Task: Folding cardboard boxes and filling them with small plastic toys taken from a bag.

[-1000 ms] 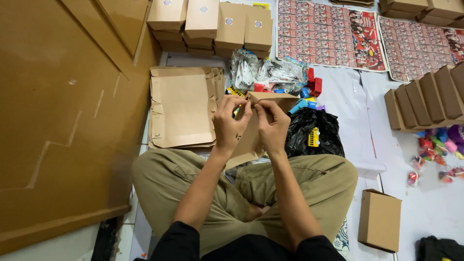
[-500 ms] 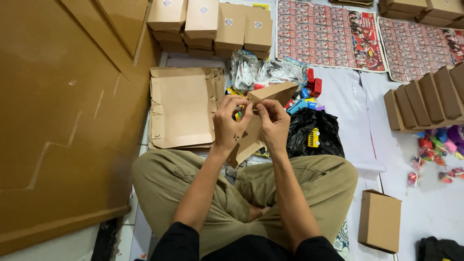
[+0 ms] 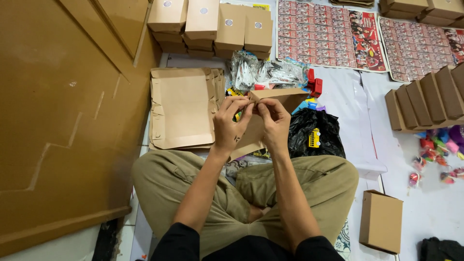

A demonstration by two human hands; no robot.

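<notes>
I sit cross-legged on the floor. Both hands hold a small brown cardboard box (image 3: 285, 98) that is partly folded, raised above my knees. My left hand (image 3: 229, 123) pinches its upper left edge, fingers curled on the flap. My right hand (image 3: 274, 121) grips the same edge just beside it, thumb and fingers pressed on the card. The lower part of the box is hidden behind my hands. A stack of flat brown box blanks (image 3: 182, 107) lies on the floor just left of my left hand.
Folded brown boxes (image 3: 212, 21) are stacked at the back, more stand in a row at right (image 3: 427, 99). Printed sticker sheets (image 3: 328, 34) lie beyond. A black bag (image 3: 314, 133) with small toys, clear plastic bags (image 3: 263, 72), one closed box (image 3: 382, 220) and large cardboard sheets (image 3: 63, 111) surround me.
The box has tilted up and turned in my hands, and both hands have shifted slightly along its upper edge.
</notes>
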